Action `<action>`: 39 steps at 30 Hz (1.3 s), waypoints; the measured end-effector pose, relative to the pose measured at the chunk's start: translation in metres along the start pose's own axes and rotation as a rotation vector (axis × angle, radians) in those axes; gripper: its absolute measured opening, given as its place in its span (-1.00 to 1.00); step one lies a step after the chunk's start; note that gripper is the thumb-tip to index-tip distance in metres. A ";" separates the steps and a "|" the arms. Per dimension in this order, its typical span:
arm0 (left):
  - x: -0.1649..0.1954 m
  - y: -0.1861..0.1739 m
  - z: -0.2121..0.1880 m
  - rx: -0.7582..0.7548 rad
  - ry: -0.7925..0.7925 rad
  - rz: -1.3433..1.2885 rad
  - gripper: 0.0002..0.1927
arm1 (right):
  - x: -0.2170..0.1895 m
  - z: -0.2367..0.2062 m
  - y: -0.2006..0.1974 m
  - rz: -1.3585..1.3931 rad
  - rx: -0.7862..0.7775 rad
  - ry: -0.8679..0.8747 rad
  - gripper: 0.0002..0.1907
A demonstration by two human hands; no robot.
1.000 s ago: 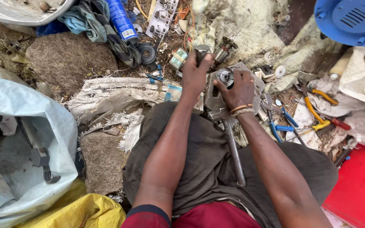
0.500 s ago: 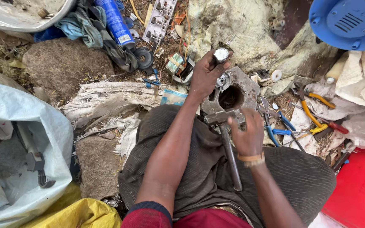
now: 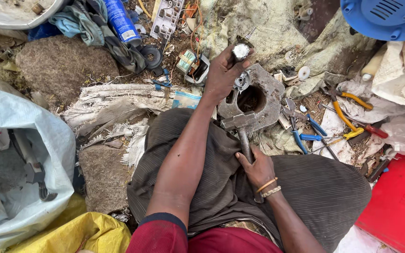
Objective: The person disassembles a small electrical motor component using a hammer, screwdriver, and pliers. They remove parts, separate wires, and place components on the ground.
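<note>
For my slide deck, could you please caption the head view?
Left hand steadies a metal punch over a holed iron block; right hand grips a hammer.

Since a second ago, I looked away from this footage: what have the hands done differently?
The right hand left the grey metal housing and slid back toward the body, now gripping the hammer by its handle. The left hand lifted a small silvery round part off the housing and holds it above it. The housing, pliers and blue spray can stayed put.
</note>
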State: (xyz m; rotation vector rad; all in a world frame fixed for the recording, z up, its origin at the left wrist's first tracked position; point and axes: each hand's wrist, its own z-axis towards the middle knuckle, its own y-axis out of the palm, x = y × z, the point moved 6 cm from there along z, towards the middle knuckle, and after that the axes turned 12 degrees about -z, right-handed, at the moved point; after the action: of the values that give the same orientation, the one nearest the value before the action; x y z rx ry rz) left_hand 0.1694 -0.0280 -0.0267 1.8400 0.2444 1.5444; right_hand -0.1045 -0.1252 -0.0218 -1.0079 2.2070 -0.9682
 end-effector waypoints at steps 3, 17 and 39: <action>-0.001 -0.004 -0.003 0.033 -0.029 0.114 -0.30 | -0.003 -0.002 -0.004 0.017 0.001 -0.008 -0.50; 0.001 -0.006 -0.011 0.028 -0.154 0.469 -0.26 | -0.014 -0.009 -0.002 1.068 -0.522 0.071 -0.73; 0.003 0.004 -0.017 -0.118 0.065 0.657 -0.51 | -0.087 -0.034 -0.205 0.513 0.348 -0.336 -0.67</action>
State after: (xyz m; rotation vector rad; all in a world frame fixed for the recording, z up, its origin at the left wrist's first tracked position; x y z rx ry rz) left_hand 0.1536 -0.0226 -0.0213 1.8733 -0.4612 1.9978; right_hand 0.0090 -0.1383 0.1722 -0.3794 1.8001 -0.8291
